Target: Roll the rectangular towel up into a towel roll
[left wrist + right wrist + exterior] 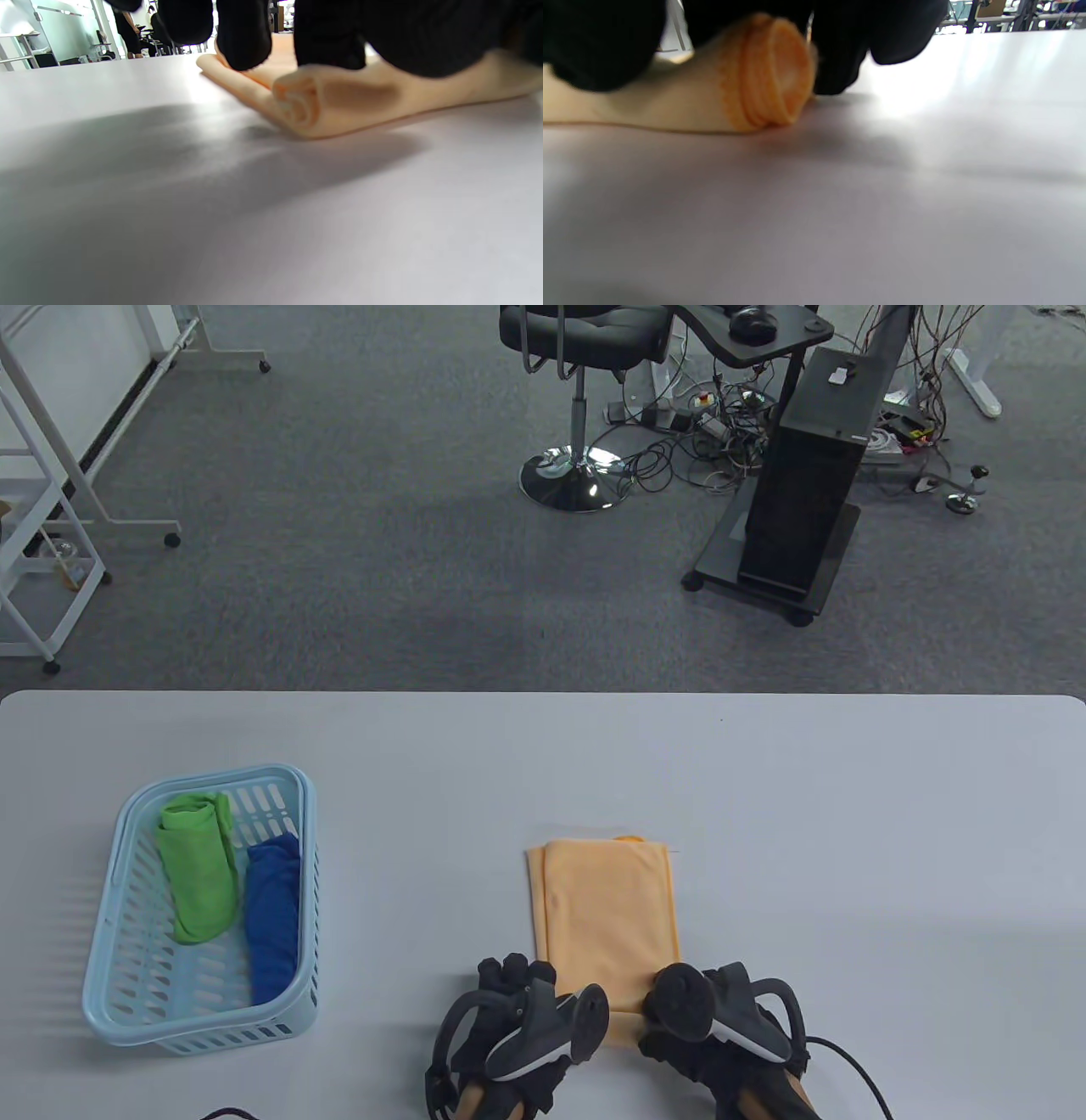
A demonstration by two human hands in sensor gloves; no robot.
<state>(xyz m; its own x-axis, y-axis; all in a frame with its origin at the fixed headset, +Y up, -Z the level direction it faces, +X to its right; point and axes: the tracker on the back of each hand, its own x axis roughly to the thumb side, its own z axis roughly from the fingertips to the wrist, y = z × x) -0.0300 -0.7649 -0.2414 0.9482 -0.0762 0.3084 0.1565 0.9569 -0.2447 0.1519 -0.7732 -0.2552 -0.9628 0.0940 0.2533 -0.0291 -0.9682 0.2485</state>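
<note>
An orange towel [607, 916] lies folded into a long strip near the table's front edge, and its near end is rolled up. The left wrist view shows the spiral end of the roll [297, 103], and the right wrist view shows its other end [768, 72]. My left hand [517, 980] grips the roll's left part, gloved fingers [244, 38] curled down over it. My right hand [717, 988] grips the right part, fingers [840, 55] wrapped over the top. The trackers hide most of the roll in the table view.
A light blue plastic basket [212, 776] stands at the left of the table and holds a rolled green towel [199, 869] and a rolled blue towel [273, 912]. Beyond the far table edge are a grey carpet, an office chair [577, 339] and a black stand [806, 500].
</note>
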